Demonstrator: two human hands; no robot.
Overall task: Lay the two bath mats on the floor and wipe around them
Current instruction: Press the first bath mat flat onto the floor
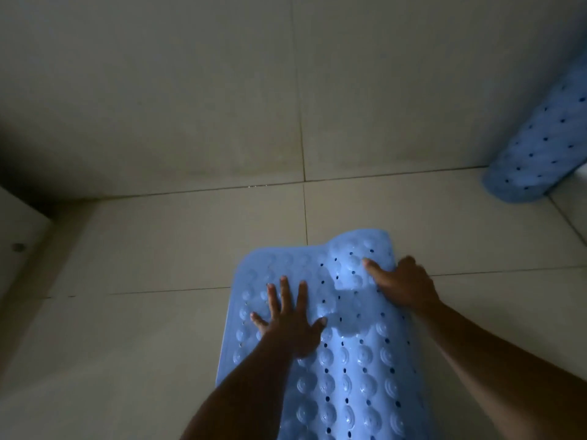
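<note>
A blue rubber bath mat (349, 369) with round bumps and small holes lies on the pale tiled floor (158, 312), running from the bottom edge towards the middle. Its far right corner is raised and curled. My left hand (290, 319) lies flat on the mat with fingers spread. My right hand (401, 285) grips the mat's raised right edge, thumb on top. A second blue mat (540, 147), dotted with dark holes, leans upright in the corner at the far right, its lower end on the floor.
A tiled wall (222, 90) rises behind the floor. At the left edge stands a pale fixture or ledge (19, 236) with a small round fitting. The room is dim.
</note>
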